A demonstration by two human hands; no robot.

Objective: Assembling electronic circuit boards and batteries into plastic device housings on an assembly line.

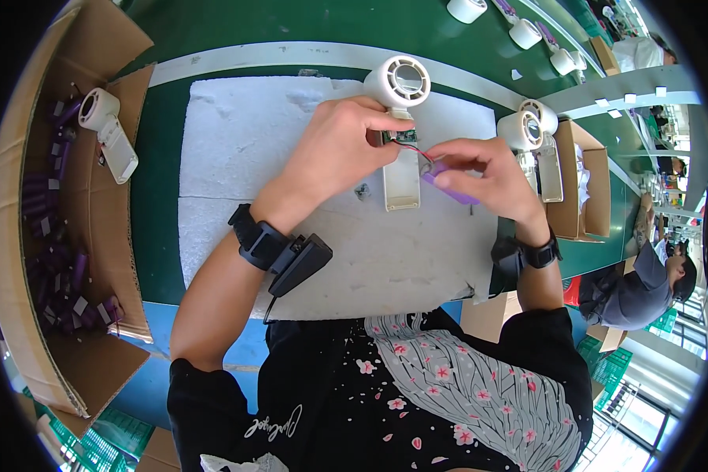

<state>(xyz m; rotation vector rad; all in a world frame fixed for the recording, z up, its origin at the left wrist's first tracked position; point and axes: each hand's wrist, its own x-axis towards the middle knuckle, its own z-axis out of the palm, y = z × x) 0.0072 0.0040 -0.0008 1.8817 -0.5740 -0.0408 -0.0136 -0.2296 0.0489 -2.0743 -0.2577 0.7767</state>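
Observation:
A white handheld fan (402, 189) lies on the foam sheet (236, 157), its round head pointing away from me and its handle open as a hollow shell. My left hand (342, 141) grips it at the neck, thumb and fingers closed near a small green circuit board (405, 136). In my right hand (488, 175) is a purple battery (458, 189), pinched between thumb and fingers just right of the handle. Red and dark wires (414, 147) run between the board and the battery. The fingers partly hide the board and the battery's end.
A cardboard box (138, 189) of purple batteries stands at left, another white fan (118, 145) on its edge. More fans (521, 130) stand at right beside a smaller cardboard box (598, 185). Further fans (525, 33) lie along the green table (322, 23). A co-worker (641, 287) sits at far right.

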